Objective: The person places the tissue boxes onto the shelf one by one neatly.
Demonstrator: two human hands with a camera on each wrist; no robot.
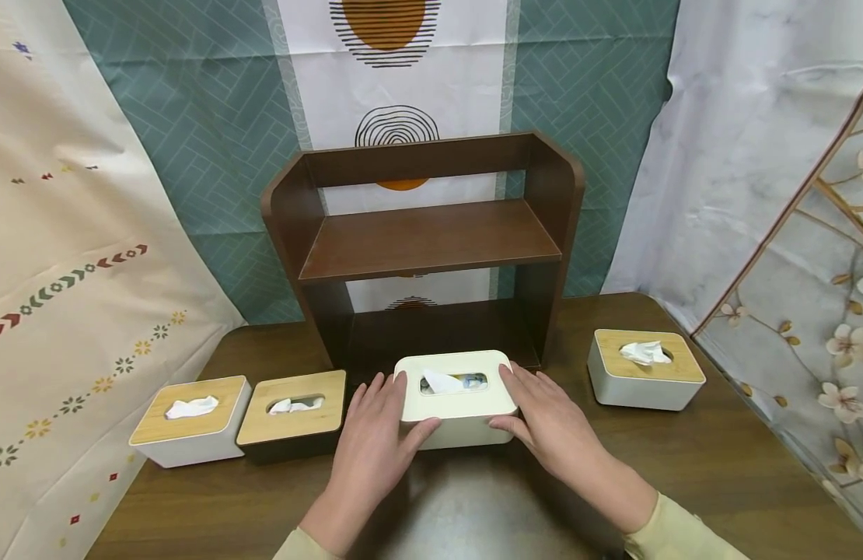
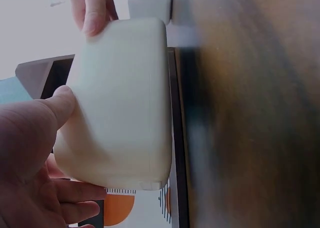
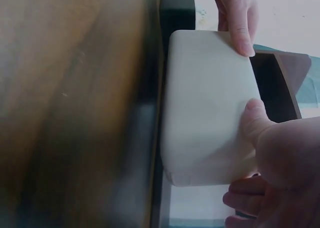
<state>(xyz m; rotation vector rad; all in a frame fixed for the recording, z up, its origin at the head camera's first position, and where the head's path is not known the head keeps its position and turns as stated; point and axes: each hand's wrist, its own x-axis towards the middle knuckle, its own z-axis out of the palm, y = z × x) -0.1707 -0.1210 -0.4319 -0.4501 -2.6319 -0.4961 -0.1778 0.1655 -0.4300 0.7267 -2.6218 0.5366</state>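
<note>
A cream-white tissue box (image 1: 461, 432) with a tissue in its oval slot is between my two hands, in front of the brown shelf. My left hand (image 1: 375, 435) grips its left end, thumb on the front face and fingers along the side. At the opposite end my right hand (image 1: 553, 424) holds it the same way. Both thumbs press the front wall, seen close up in the left wrist view on the box (image 2: 120, 103) and in the right wrist view (image 3: 210, 103). The box looks slightly raised off the tabletop.
A two-tier dark brown shelf (image 1: 431, 237) stands at the back. Left of the hands sit a black tissue box (image 1: 291, 445) and a white one (image 1: 193, 451), both with wooden lids. Another white wooden-lidded tissue box (image 1: 641, 390) is at the right on the wooden table (image 1: 683, 474).
</note>
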